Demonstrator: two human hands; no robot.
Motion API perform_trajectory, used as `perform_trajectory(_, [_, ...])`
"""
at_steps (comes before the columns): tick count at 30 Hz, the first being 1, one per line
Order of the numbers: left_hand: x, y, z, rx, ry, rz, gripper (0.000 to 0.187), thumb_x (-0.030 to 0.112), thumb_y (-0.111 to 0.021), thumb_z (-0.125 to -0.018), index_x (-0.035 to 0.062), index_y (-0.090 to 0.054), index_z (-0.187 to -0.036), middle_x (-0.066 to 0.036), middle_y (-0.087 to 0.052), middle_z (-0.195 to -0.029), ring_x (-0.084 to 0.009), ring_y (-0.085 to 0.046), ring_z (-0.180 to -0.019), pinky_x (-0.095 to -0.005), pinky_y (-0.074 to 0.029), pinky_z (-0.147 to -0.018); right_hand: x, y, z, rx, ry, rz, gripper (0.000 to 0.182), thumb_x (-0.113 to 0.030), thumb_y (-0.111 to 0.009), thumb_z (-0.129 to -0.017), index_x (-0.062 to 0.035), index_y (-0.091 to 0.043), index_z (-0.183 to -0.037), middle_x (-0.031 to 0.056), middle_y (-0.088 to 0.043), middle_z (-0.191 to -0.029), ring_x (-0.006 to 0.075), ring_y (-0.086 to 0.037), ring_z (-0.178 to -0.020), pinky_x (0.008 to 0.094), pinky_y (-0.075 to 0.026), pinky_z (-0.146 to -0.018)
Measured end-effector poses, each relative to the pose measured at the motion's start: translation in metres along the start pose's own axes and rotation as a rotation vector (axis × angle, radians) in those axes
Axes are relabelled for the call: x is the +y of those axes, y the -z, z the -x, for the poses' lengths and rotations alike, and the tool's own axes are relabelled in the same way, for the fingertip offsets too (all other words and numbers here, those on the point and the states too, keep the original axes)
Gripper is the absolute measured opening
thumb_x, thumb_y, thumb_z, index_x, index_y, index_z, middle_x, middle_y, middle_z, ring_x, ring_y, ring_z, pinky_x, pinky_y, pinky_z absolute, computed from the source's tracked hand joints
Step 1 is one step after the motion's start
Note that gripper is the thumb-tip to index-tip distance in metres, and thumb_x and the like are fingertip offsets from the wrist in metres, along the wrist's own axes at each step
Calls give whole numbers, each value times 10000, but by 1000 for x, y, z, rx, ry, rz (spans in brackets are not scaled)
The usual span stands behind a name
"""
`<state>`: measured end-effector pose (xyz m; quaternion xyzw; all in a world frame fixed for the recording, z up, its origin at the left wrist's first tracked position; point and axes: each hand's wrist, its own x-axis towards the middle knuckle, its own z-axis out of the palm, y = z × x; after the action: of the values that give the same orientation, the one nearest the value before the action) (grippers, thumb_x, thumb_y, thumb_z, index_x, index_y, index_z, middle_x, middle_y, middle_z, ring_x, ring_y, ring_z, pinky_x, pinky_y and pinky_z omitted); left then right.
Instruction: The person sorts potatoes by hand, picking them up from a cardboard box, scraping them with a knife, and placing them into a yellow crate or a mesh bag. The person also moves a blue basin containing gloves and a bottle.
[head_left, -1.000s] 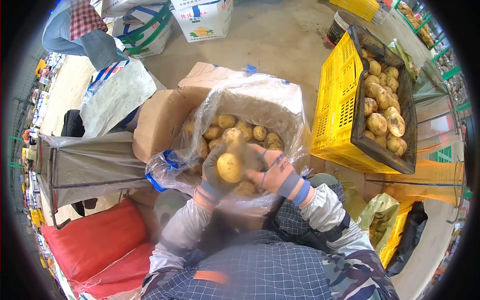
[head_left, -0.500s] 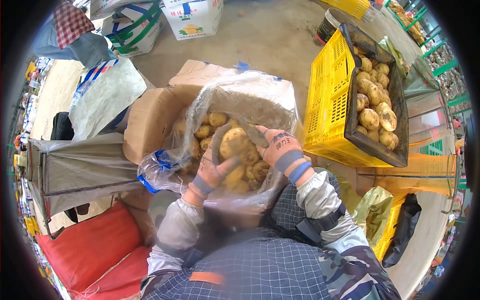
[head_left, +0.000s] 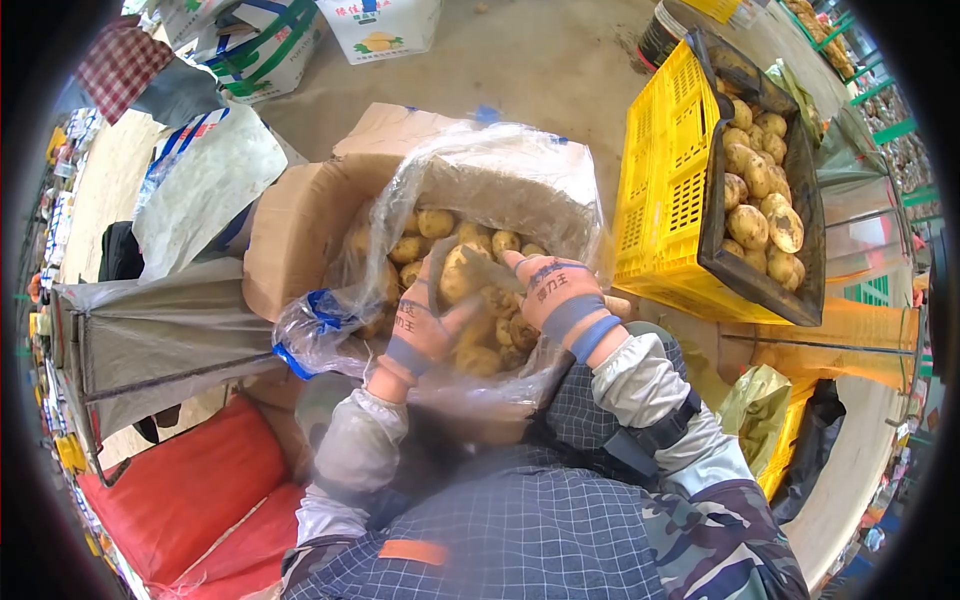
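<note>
My left hand (head_left: pixel 424 325), in a salmon-coloured glove with dark fingers, is curled around the left side of a potato (head_left: pixel 459 276). From the right, my right hand (head_left: pixel 556 293), gloved alike, presses its blurred fingers against the same potato. Both hands are over an open cardboard box (head_left: pixel 290 235) lined with clear plastic film (head_left: pixel 400 190). Many potatoes (head_left: pixel 435 222) lie in it, some with dirt on their skins. Those under my hands are partly hidden and smeared by motion.
On the right stands a yellow crate (head_left: pixel 665 170) with potatoes (head_left: pixel 748 226) in a dark-rimmed top. Red sacks (head_left: pixel 185 490) lie at lower left. White printed boxes (head_left: pixel 380 30) and a bucket (head_left: pixel 662 38) are at the back. A person's checked sleeve (head_left: pixel 122 68) shows at upper left.
The potato between my hands has shifted slightly left and up, and my right hand has turned a little around it. The view has tilted slightly.
</note>
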<state>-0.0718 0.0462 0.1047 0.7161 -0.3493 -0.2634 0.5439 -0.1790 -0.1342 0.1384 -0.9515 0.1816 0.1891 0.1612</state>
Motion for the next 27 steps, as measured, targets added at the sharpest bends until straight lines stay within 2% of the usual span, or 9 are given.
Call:
perform_trajectory(7, [-9,1,1,4,-35,-37,753,170,-746,-850,59,-377,-1498,-218,-585,-1335,-308,-590,-1213,-375,-455,-1025,1,-5,-2,15,56,-32,566,-236,-628,-920,-182,-473,-1462,129,-676,-1199,314,-673,-1082,417,-553,-869])
perform_trajectory(10, [-7,-1,1,-10,5,-90,746,175,-746,-851,55,-383,-1492,-224,-596,-1316,-312,-595,-1206,-378,-460,-1019,-11,8,-1,-166,86,56,557,-232,-616,-924,-180,-472,-1460,125,-673,-1213,313,-666,-1105,408,-547,-892])
perform_trajectory(13, [-9,0,-1,-7,-27,-135,739,176,-748,-850,45,-392,-1484,-219,-609,-1293,-307,-609,-1179,-372,-473,-1000,-1,-4,3,37,161,48,543,-225,-607,-925,-175,-478,-1450,119,-674,-1212,311,-664,-1109,406,-540,-907])
perform_trajectory(16, [-4,0,-2,-26,-3,-51,724,180,-743,-858,30,-400,-1479,-202,-620,-1276,-274,-614,-1159,-361,-480,-992,-1,4,1,23,26,-47,507,-224,-609,-922,-164,-502,-1413,119,-679,-1194,312,-665,-1098,411,-535,-912])
perform_trajectory(19, [-22,-3,-2,-26,57,161,696,206,-731,-887,18,-408,-1474,-163,-623,-1284,-224,-605,-1150,-346,-488,-982,-3,-9,-4,-35,140,63,463,-227,-611,-922,-156,-524,-1371,112,-684,-1157,317,-667,-1081,415,-542,-890])
perform_trajectory(22, [-17,3,-1,-47,161,337,645,217,-711,-918,11,-430,-1461,-117,-619,-1294,-179,-588,-1150,-326,-489,-980,-9,-2,3,-16,134,24,437,-212,-614,-914,-153,-536,-1340,110,-687,-1123,316,-671,-1068,416,-549,-870])
perform_trajectory(25, [-1,5,-4,-53,193,536,604,214,-700,-932,9,-454,-1445,-93,-617,-1296,-162,-587,-1142,-309,-492,-973,1,-2,4,144,61,-74,431,-206,-617,-911,-156,-540,-1332,108,-689,-1095,317,-676,-1050,417,-553,-851])
perform_trajectory(27, [-6,3,-4,-34,237,549,569,211,-686,-940,10,-477,-1429,-91,-616,-1297,-156,-588,-1138,-309,-493,-975,-6,-1,3,-2,91,31,431,-217,-618,-914,-156,-540,-1334,113,-685,-1104,318,-674,-1054,421,-554,-850])
